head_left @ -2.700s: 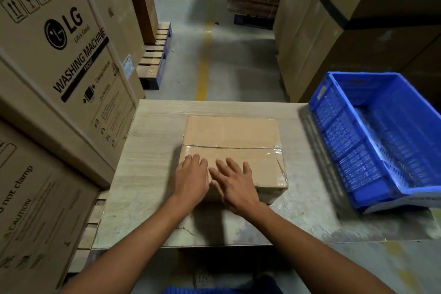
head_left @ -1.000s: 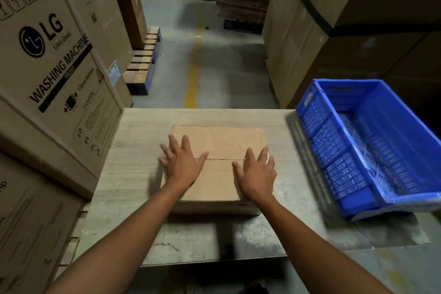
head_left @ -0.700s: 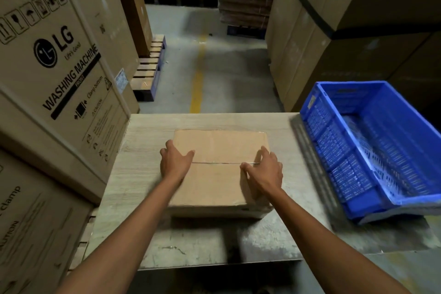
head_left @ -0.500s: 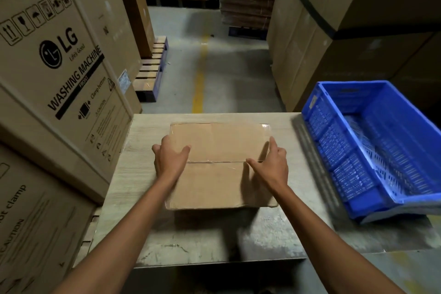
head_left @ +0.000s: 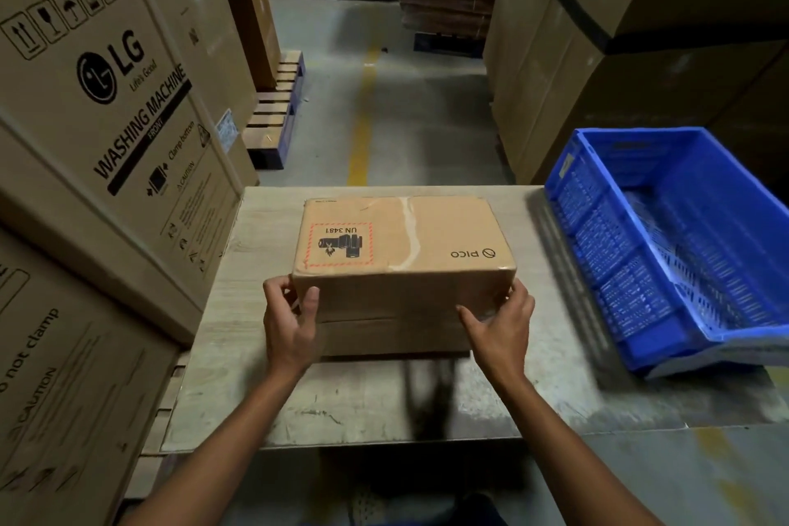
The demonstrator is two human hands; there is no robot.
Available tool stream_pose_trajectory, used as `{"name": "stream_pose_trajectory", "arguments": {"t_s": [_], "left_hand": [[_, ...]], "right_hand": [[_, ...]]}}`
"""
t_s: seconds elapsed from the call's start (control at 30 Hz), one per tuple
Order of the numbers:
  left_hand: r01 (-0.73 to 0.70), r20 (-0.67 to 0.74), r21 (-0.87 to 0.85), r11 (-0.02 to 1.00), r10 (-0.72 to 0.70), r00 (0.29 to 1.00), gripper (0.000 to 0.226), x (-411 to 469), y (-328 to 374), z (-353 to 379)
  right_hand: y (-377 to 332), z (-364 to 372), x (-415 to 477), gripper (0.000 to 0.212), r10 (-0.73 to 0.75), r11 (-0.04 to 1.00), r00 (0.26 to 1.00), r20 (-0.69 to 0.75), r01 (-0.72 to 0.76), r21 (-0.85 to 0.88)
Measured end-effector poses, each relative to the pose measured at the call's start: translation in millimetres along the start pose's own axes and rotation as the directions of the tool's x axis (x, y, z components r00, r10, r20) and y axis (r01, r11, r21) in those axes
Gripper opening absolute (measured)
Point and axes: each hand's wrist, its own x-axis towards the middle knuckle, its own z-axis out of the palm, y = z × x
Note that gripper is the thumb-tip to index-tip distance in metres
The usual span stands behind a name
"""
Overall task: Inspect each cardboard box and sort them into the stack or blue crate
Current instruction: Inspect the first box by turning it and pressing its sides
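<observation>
A brown cardboard box (head_left: pixel 403 252) stands on the pale table (head_left: pixel 239 337), turned so that a face with a red-bordered UN 3481 battery label and a PICO logo points up. My left hand (head_left: pixel 288 318) grips its near left corner, thumb on the front face. At the near right corner my right hand (head_left: pixel 497 327) holds the box in the same way. The blue crate (head_left: pixel 597 226) sits at the table's right edge, and it looks empty.
Large LG washing machine cartons (head_left: pixel 106 120) crowd the table's left side. Tall brown cartons (head_left: pixel 597 56) rise behind the crate on the right. An aisle with a yellow floor line (head_left: pixel 360 132) runs ahead, with a wooden pallet (head_left: pixel 277 107) at its left.
Both hands moved from the box's top to its sides and tipped it over. A labelled face now points up, and the hands hold the near corners.
</observation>
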Motion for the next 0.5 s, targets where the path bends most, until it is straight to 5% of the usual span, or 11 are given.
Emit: {"name": "stream_pose_trajectory", "arguments": {"t_s": [0.13,0.23,0.37,0.5], "left_hand": [[-0.143,0.009,0.236,0.961,0.146,0.989,0.064,4,14,-4],[-0.42,0.185,0.558,0.716,0.386,0.904,0.059,8,18,-2],[-0.581,0.377,0.578,0.573,0.444,0.813,0.061,-8,16,4],[-0.591,0.378,0.58,0.561,0.457,0.805,0.049,-11,11,7]], "right_hand": [[-2,-1,-5,0.105,-0.177,0.984,0.978,-0.114,0.178,0.002],[-4,0,-6,0.098,-0.528,0.82,0.848,-0.042,0.496,-0.287],[-4,12,-16,0.076,-0.756,0.515,0.627,0.188,0.747,-0.422],[-16,26,-18,0.04,-0.781,0.479,0.598,0.181,0.759,-0.442]]}}
